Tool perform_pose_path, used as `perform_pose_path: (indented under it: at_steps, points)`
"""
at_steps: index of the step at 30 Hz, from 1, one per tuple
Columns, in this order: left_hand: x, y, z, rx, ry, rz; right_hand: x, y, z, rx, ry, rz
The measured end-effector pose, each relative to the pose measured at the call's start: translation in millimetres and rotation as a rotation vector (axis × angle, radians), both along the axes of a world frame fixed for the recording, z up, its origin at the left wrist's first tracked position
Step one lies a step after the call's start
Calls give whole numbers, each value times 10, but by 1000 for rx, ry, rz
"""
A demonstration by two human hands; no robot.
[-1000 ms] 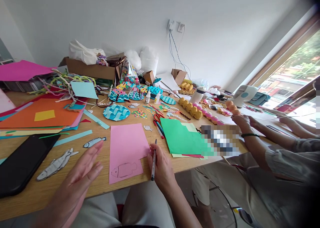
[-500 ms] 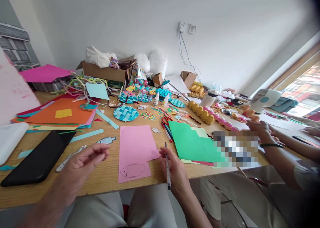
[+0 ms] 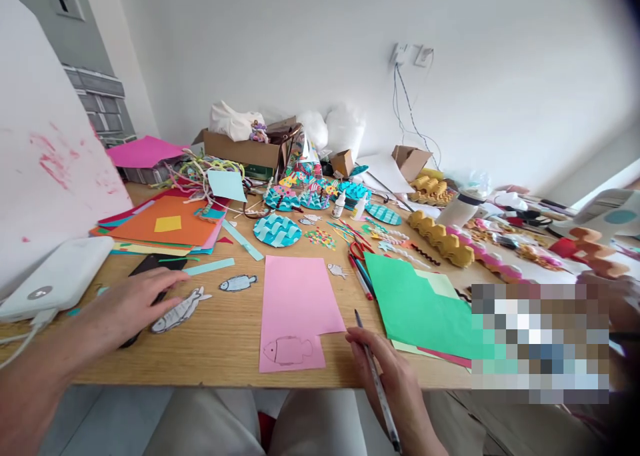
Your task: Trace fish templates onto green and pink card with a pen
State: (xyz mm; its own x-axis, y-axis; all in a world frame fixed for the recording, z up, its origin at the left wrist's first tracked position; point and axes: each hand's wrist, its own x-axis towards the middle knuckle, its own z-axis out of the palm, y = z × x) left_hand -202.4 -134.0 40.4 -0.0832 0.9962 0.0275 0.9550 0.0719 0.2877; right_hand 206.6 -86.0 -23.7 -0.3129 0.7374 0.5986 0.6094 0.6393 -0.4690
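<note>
My right hand [image 3: 395, 383] holds a pen [image 3: 376, 383] at the table's front edge, its tip pointing up and away. Left of it lies a pink sheet [image 3: 295, 289] with a notch cut from its right side and a fish drawing [image 3: 289, 351] near the bottom. My left hand [image 3: 135, 296] is over a black phone [image 3: 150, 264], fingers stretched out and partly covering it; whether they touch it I cannot tell. Close to those fingers is a grey paper fish [image 3: 181, 311], and farther right a blue paper fish [image 3: 239, 283].
A green sheet [image 3: 420, 309] and pens [image 3: 361, 276] lie to the right. Behind are a woven blue paper disc [image 3: 277, 230], glue bottles [image 3: 339, 205] and egg-carton strips [image 3: 440, 239]. Coloured paper [image 3: 145, 226] and a white device [image 3: 60, 276] are on the left. Another person's hand [image 3: 605, 296] is at far right.
My left hand has moved left onto the phone, its fingers now stretched out. My right hand keeps the pen, drawn slightly away from the pink sheet. The view has turned left.
</note>
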Motion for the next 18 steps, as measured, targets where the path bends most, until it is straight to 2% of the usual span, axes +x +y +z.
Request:
perform_pose_path:
  at_steps: [3,8,13,18]
  points:
    - [-55,-59,-94,-89,9,-34,17,-3,5,14,3,-15]
    - [-153,-135,-157,-89,70,-93,92,-39,69,20,-79,14]
    - [-44,-146,-197,-107,224,-155,98,-105,77,1,-84,0]
    - [67,-83,-193,-148,349,-141,45,-142,18,20,1,-46]
